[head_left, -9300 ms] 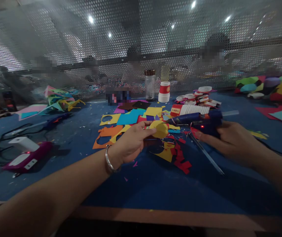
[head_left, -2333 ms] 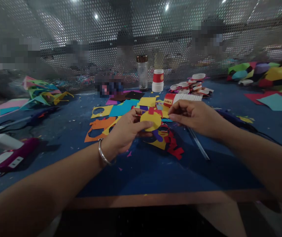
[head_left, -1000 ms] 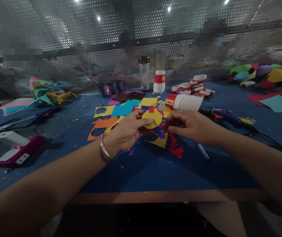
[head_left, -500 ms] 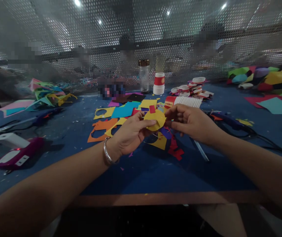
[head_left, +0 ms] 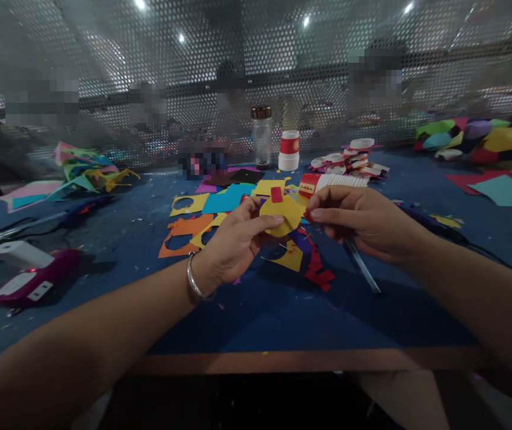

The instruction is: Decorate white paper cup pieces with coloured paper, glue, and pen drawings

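Observation:
My left hand (head_left: 242, 239) pinches a yellow paper disc (head_left: 281, 214), its thumb lying across the front. A small red paper piece (head_left: 276, 194) sits at the disc's top edge. Close to the disc's right edge, my right hand (head_left: 358, 221) is closed on a small red paper scrap (head_left: 308, 215), mostly hidden by the fingers. Below the hands lie a yellow offcut (head_left: 288, 258) and red paper scraps (head_left: 319, 272). A clear glue stick (head_left: 366, 272) juts out from under my right hand, apparently part of the glue gun behind it.
Cut coloured sheets, among them a blue one (head_left: 222, 202), lie behind my left hand. Paper cups (head_left: 289, 150), a glass jar (head_left: 262, 140) and toppled cups (head_left: 336, 181) stand or lie farther back. A purple power strip (head_left: 36, 278) and another glue gun (head_left: 83, 212) are at left.
My right hand has drawn slightly right, away from the yellow disc, and red paper now shows at its fingertips. My left hand holds the disc almost still.

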